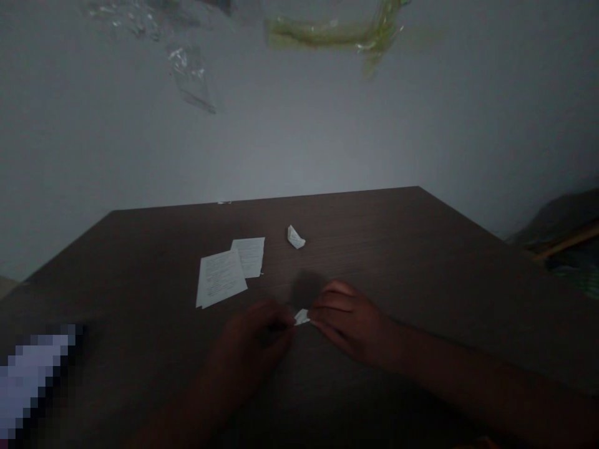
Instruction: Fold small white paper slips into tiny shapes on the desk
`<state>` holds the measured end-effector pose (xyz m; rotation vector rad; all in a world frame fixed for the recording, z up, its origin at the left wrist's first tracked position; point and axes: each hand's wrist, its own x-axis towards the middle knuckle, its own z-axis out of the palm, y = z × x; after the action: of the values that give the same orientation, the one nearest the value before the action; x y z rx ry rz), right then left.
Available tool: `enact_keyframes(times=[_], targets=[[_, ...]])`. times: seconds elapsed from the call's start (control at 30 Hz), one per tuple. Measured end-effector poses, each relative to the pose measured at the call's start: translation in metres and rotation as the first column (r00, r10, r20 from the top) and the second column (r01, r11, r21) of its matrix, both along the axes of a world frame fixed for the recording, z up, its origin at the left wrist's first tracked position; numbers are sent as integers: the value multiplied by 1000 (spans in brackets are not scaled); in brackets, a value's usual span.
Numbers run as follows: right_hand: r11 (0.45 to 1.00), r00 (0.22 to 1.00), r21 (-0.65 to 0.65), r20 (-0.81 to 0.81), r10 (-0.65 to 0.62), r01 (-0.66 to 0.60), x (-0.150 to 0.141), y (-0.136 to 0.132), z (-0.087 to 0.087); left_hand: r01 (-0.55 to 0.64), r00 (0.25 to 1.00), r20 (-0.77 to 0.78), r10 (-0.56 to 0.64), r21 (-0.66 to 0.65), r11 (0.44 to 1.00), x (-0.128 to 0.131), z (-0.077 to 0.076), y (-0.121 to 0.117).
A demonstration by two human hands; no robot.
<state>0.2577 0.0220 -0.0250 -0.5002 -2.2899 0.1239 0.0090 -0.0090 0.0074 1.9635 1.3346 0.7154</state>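
Observation:
Between my two hands is a small folded piece of white paper, just above or on the dark table. My left hand pinches its left end between thumb and fingertips. On the other side my right hand grips the right end, its fingers bent together and covering part of it. Farther back lies another small folded paper, standing up a little at its edges. To the left, printed paper sheets overlap a smaller printed sheet. Dim light hides the fold details.
The brown wooden table ends against a pale wall. A blurred-out bright object lies at the left front. Clear and yellowish tape sticks to the wall. Dark items stand beyond the table's right edge.

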Motion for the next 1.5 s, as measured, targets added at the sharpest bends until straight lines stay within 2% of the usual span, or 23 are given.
enact_keyframes(times=[0.17, 0.37, 0.5, 0.7, 0.8, 0.97, 1.13, 1.3, 1.5], targets=[[1000, 1000, -20, -4, 4, -4, 0, -2, 3, -10, 1000, 3, 10, 34, 999, 1, 3, -1], [999, 999, -43, 27, 25, -24, -2, -4, 1, 66, 996, -65, -57, 146, 987, 5, 0, -5], [998, 999, -61, 6, 34, -33, -5, -6, -1, 148, 986, -106, -131, 172, 974, 8, -4, -6], [990, 1000, -140, -14, 9, -11, -7, -7, -1, 161, 982, -131, -134, 221, 962, 10, -8, -6], [985, 1000, -170, 21, -6, 9, -6, -7, -3, 186, 973, -175, -150, 207, 961, 13, -8, -7], [991, 997, -132, 76, -12, 22, -5, -5, -6, 196, 954, -265, -140, 198, 960, 15, -5, -8], [996, 995, -86, 100, -12, 21, -3, -6, -4, 185, 967, -209, -143, 194, 963, 10, -14, -5], [992, 994, -120, 105, -20, 33, -3, -4, -6, 215, 960, -235, -155, 258, 942, 5, -21, -3], [971, 983, -228, 180, -35, 76, 2, 4, -9, 288, 939, -287, -188, 362, 887, 2, -18, -3]])
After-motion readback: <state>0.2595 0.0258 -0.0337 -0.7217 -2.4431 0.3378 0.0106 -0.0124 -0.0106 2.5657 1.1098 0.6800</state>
